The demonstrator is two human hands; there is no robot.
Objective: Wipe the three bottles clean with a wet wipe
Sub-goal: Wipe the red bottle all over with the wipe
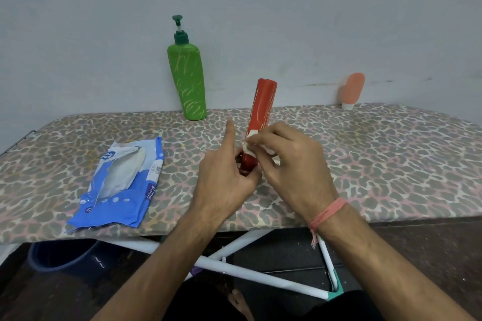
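We are gripping the red bottle's (262,109) lower end in our left hand (224,177), forefinger sticking out, while our right hand (292,161) is pinching a white wet wipe (251,142) against it, tilted above the leopard-print board (365,154). The blue wipe pack (122,185) is lying open, white wipes showing. The green pump bottle (187,78) and the peach tube (352,90) are standing by the wall.

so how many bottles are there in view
3: green pump bottle upright by the wall, red bottle held in both hands, peach bottle cap-down at far right.
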